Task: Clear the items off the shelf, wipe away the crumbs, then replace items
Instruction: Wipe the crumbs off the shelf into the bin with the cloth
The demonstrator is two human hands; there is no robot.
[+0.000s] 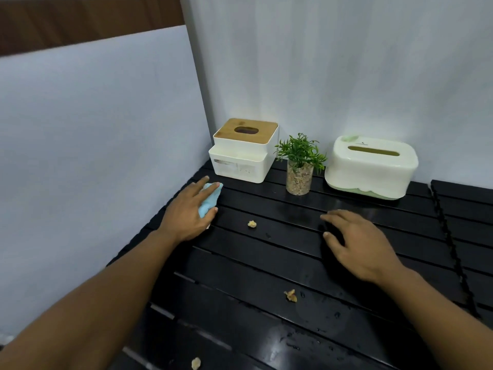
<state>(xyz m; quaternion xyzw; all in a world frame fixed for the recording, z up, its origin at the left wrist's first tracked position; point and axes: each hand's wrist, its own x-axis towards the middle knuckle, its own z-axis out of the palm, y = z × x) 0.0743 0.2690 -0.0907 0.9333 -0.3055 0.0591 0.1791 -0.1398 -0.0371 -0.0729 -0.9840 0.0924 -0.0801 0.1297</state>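
Note:
A black slatted shelf [266, 263] fills the lower view. My left hand [186, 212] holds a light blue cloth [209, 200] against the shelf near its left edge. My right hand [354, 241] hovers over the middle of the shelf, fingers loosely spread and holding nothing. At the back stand a white tissue box with a wooden lid [242, 150], a small green plant in a clear glass of pebbles [299, 166] and a rounded cream tissue box [372, 166]. Three pale crumbs lie on the slats: one [251, 224] between my hands, one [290, 295] nearer me, one [195, 363] at the bottom.
White walls close the shelf in at the left [93, 156] and the back [346, 62]. A second black slatted panel [469, 222] joins on at the right. Wet specks glisten on the front slats.

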